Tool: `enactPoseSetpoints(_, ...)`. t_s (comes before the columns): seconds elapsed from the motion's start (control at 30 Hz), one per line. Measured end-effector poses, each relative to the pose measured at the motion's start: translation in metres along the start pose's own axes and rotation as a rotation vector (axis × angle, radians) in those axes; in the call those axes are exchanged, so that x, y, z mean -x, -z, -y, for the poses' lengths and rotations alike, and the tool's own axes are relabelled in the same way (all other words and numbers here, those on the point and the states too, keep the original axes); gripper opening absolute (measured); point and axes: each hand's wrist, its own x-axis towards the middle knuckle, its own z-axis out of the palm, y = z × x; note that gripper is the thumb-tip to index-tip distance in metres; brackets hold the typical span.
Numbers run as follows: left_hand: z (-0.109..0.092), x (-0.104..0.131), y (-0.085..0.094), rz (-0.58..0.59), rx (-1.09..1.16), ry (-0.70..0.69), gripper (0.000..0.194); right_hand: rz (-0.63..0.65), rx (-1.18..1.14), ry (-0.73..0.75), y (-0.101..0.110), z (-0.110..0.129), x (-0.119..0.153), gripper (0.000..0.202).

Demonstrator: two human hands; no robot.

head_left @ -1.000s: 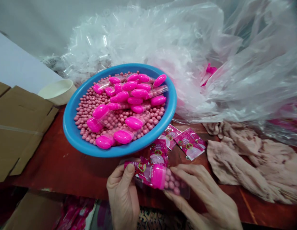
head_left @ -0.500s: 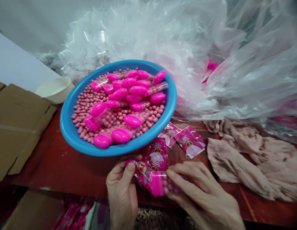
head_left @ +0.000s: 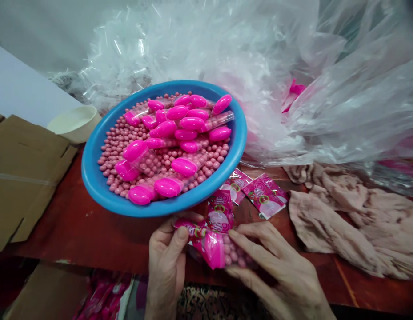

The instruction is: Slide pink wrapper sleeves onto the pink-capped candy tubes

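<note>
At the near edge of the worktop (head_left: 109, 238), a see-through tube (head_left: 238, 255) of pink balls (head_left: 228, 251) lies sideways between two hands, its glossy cap (head_left: 214, 250) turned toward the left hand (head_left: 168, 258). That hand's grip pinches the end of a printed wrapper (head_left: 194, 231) between thumb and fingers — presumably to steady the thin, crumpled film near the cap. Whether the printed wrapper goes around the cap or merely lies against it, I cannot tell. The right hand (head_left: 279, 266) pinches the tube's body, thumb on the near side and forefinger on the far one, a grip that probably leaves the capped end to the other hand.

Just beyond them stands a blue basin (head_left: 159, 209), likely there for short reach. Loose balls (head_left: 119, 143) fill it, and capped tubes (head_left: 163, 129) rest on top, where heap and rim seem to stop them rolling. Flat packets (head_left: 264, 194) lie between basin and cloth (head_left: 359, 226) — handy, perhaps, for the fingers.
</note>
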Motion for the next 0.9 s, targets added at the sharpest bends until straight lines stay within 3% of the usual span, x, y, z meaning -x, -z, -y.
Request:
enactPoseSetpoints(0.13,0.001,0.000,0.003,0.031,0.039,0.057,0.021,0.041,-0.014,-0.010,-0.002,0.004,-0.001,0.033)
enactPoseSetpoints(0.33,0.004,-0.002,0.005,0.036,0.011,0.031,0.028,-0.020,-0.013,0.007,-0.001,0.001,-0.004,0.028)
enactPoseSetpoints(0.53,0.001,-0.002,0.007,0.136,-0.012,0.097,0.024,-0.003,-0.011,0.000,-0.002,-0.004,-0.001,0.028)
enactPoseSetpoints(0.9,-0.008,-0.005,0.009,0.242,-0.021,0.133,0.033,0.048,-0.074,-0.012,-0.004,-0.003,-0.003,0.029)
